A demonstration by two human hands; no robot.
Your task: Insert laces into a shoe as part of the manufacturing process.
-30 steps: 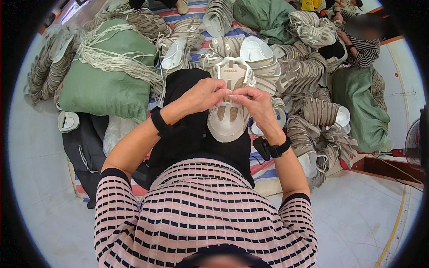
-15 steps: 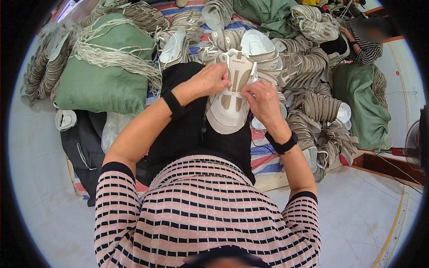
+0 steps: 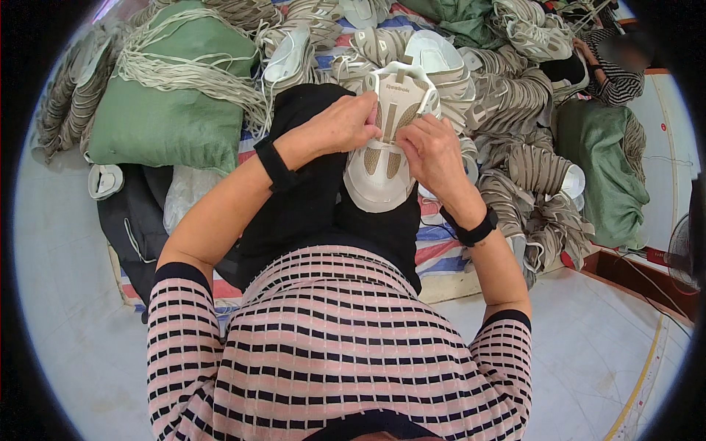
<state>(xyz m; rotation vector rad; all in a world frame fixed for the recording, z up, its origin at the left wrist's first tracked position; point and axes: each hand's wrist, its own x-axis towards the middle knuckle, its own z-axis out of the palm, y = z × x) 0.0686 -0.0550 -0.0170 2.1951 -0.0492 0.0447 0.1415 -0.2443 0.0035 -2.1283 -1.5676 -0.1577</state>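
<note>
The left hand (image 3: 347, 128) and right hand (image 3: 435, 151), meeting a second ago, now sit apart on the shoe (image 3: 377, 192) above the lap (image 3: 294, 198), baring its middle for threading, perhaps; whether the fingers clamp a lace, I can't tell.

Counted items: hands, two, a left hand (image 3: 347, 126) and a right hand (image 3: 435, 153); shoe upper (image 3: 379, 189) between the hands, one; black wristbands, two, on the left wrist (image 3: 276, 165) and the right wrist (image 3: 474, 228); green sacks, three, at left (image 3: 165, 128), top (image 3: 471, 28) and right (image 3: 597, 173); electric fan (image 3: 682, 253), one; other person (image 3: 614, 73), one. Stacked uppers (image 3: 515, 95): many, overlapping, exact number unclear.
</note>
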